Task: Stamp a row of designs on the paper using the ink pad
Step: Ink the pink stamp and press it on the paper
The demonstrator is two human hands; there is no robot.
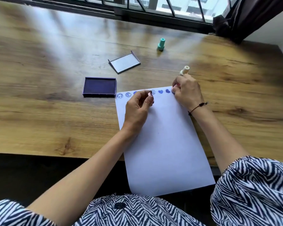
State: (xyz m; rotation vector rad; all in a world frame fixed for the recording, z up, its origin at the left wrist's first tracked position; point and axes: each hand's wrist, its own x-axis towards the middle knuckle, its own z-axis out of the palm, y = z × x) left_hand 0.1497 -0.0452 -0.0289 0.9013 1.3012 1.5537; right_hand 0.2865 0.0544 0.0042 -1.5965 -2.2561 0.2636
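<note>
A white sheet of paper (163,141) lies on the wooden table (55,111), with a row of several blue stamped designs (160,92) along its top edge. My right hand (187,92) presses a pink stamp (174,86) down at the paper's top right corner. A cream stamp (184,70) stands just behind that hand. My left hand (137,108) hovers over the top of the sheet, pinching a small pink cap (150,94) between thumb and forefinger. The open purple ink pad (99,87) sits left of the paper.
The ink pad's lid (124,63) lies upturned behind the pad. A teal stamp (161,44) stands farther back. A window frame (153,12) runs along the table's far edge, and a dark curtain (252,18) hangs at the right. The paper overhangs the near table edge.
</note>
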